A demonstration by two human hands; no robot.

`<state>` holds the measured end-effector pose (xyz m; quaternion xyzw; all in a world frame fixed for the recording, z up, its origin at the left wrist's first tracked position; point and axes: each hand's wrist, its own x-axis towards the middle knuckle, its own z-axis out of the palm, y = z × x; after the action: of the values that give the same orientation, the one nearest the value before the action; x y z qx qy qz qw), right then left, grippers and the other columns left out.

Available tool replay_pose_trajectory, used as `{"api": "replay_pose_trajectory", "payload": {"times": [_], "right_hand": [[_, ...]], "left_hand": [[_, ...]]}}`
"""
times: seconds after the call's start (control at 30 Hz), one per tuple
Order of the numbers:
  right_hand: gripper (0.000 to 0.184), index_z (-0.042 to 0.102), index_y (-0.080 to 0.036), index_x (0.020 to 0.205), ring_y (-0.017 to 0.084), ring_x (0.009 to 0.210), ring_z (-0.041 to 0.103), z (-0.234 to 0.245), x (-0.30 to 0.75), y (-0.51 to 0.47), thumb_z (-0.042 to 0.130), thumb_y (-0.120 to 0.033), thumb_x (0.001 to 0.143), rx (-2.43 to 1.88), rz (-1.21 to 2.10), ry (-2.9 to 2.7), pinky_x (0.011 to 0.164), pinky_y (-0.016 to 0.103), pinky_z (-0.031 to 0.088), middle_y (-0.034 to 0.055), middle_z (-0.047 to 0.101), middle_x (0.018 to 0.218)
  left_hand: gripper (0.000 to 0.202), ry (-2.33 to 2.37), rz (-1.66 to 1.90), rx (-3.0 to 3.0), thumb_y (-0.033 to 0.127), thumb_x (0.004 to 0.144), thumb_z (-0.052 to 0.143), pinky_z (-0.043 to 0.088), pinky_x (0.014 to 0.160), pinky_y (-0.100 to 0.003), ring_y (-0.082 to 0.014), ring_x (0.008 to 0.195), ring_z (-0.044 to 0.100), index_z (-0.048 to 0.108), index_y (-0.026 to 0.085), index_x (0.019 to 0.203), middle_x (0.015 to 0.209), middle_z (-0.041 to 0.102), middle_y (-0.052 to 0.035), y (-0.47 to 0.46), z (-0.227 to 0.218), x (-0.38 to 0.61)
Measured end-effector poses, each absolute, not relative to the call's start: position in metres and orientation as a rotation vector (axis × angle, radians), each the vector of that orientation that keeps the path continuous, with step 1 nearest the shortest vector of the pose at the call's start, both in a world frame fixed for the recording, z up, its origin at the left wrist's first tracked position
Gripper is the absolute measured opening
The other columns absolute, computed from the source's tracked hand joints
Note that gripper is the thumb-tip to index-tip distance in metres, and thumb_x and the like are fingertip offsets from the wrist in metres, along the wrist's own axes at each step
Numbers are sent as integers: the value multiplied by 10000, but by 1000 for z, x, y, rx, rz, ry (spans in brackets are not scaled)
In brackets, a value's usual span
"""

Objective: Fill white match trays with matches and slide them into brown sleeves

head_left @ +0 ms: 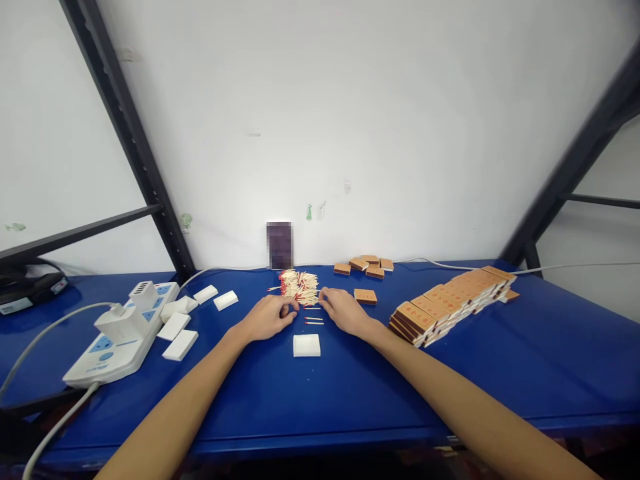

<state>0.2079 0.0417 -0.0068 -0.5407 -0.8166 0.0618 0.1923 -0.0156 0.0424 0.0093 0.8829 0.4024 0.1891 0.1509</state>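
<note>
A pile of loose wooden matches (301, 288) with red heads lies in front of me, close to the wall. My left hand (270, 317) rests on the table at the pile's near left, fingers curved, with a gap between thumb and forefinger. On the other side, my right hand (344, 311) has its fingertips bent together at the pile's right edge; what they hold, if anything, is too small to make out. Between the hands lie a few separate matches (314, 323) on the blue tabletop. Closer to me is a small white matchbox tray (307, 345).
Brown matchboxes (450, 295) stand in a long stack at right. One matchbox (365, 297) lies beside my right hand, several more (369, 265) behind it. White trays (181, 345) and a power strip (120, 333) with cables occupy the left. A pixelated dark rectangle (280, 245) leans against the wall.
</note>
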Motion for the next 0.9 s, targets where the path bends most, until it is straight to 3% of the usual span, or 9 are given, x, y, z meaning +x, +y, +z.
{"api": "replay_pose_trajectory", "payload": {"times": [0.53, 0.9], "right_hand": [[129, 539, -196, 1018, 179, 886, 606, -7, 210, 44, 428, -215, 955, -1498, 198, -2297, 701, 252, 338, 55, 666, 950], [131, 573, -188, 1009, 166, 811, 599, -5, 212, 44, 467, -216, 937, -1476, 229, -2289, 686, 242, 347, 45, 663, 885]], "left_hand": [[334, 1149, 480, 2651, 269, 884, 451, 326, 569, -233, -127, 526, 471, 655, 229, 1145, 594, 541, 25, 39, 9, -12], [305, 1126, 424, 2681, 230, 888, 442, 333, 580, -224, -127, 551, 500, 668, 223, 1092, 648, 593, 11, 38, 8, -12]]}}
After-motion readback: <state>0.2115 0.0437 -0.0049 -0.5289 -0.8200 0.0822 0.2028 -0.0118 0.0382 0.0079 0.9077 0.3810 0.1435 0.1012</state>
